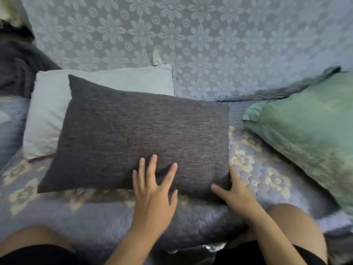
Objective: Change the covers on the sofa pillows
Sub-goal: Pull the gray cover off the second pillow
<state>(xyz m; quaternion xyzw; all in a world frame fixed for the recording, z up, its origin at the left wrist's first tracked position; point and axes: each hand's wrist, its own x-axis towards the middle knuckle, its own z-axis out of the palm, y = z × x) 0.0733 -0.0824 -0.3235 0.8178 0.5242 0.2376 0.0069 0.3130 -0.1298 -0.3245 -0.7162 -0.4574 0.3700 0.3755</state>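
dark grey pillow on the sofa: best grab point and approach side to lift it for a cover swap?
Grip the dark grey pillow at its near right corner, from the front, probably. That corner overhangs the seat edge, and the right hand sits there beside the left hand.

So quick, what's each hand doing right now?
Left hand: open, fingers spread flat on the dark grey pillow.
Right hand: open, fingers straight against the pillow's near right corner.

A single head-worn wide-angle camera looks forward and steeply down from close above the sofa (pixel 267 169) seat's front edge, facing its backrest, with the person's knees at the bottom corners and the seat bending toward the frame's sides.
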